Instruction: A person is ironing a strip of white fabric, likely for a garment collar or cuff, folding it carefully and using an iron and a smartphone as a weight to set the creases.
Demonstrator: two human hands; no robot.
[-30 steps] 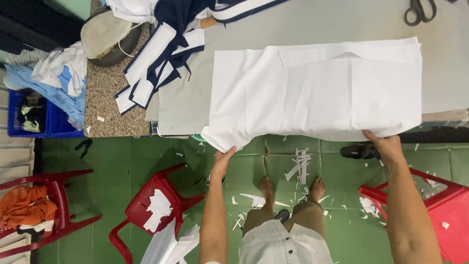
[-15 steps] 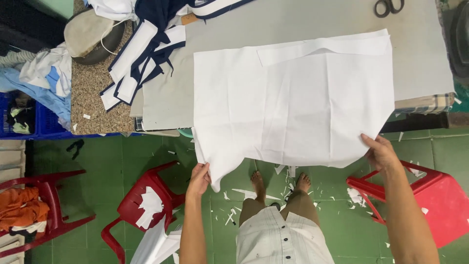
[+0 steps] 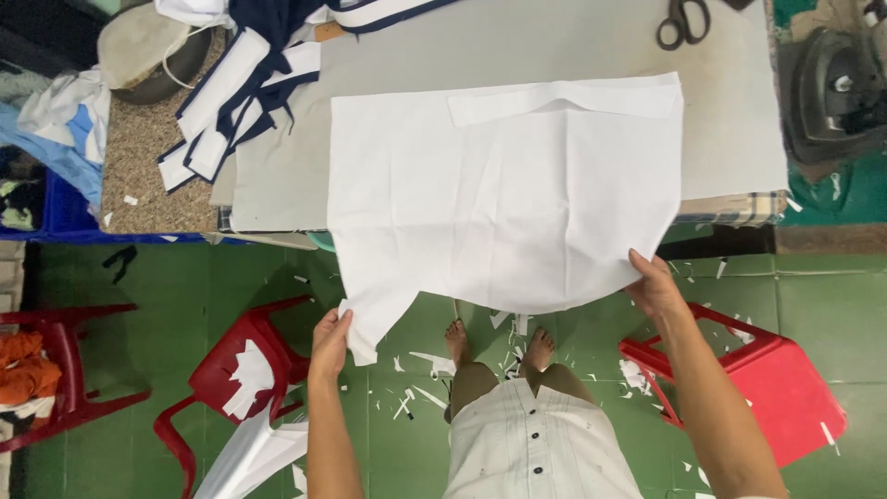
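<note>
White cloth lies half on the grey counter, near edge hanging off it. Left hand pinches 1 hanging corner; right hand pinches the other edge. Risk: uneven pull could skew the cloth, or drag it onto the scrap-littered floor.

A grey worktable stands over green floor tiles (scrap-littered), red plastic chairs alongside.

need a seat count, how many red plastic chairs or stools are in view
3: one red chair at the far left edge, one red chair beside the left hand, one red stool under the right forearm. More may sit out of frame.
</note>
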